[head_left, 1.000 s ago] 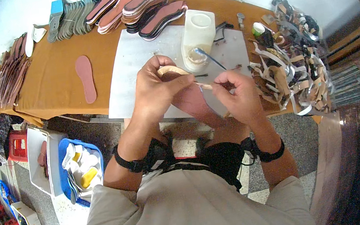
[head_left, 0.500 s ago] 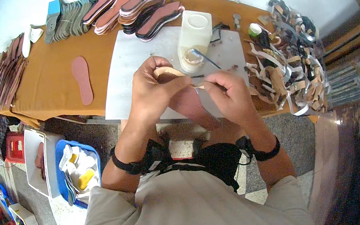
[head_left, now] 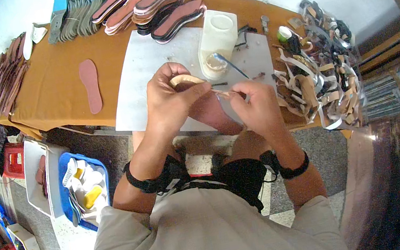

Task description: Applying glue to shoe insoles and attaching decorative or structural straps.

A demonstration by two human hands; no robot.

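Observation:
My left hand (head_left: 168, 101) is closed on a reddish-brown shoe insole (head_left: 213, 113), which slants down toward my lap. Along the insole's upper end curves a beige strip (head_left: 186, 79), with my left thumb pressing near it. The fingers of my right hand (head_left: 259, 106) pinch the strip's narrow end, just right of the insole. Beyond both hands stands a cut-open whitish plastic container (head_left: 217, 39) with pale residue in its mouth. A brush with a dark handle (head_left: 233, 67) rests across that opening.
A white board (head_left: 135, 77) lies on the brown-covered table (head_left: 54, 70). Stacked insoles (head_left: 162, 0) line the back, and a single pink insole (head_left: 91, 86) lies left. Tangled strip scraps (head_left: 316, 72) heap up right. A blue basket (head_left: 75, 200) stands on the floor.
My right hand has shifted slightly, and the beige strip's end between my hands shows a little more. The insole's lower end has moved slightly upward. My left hand keeps its hold.

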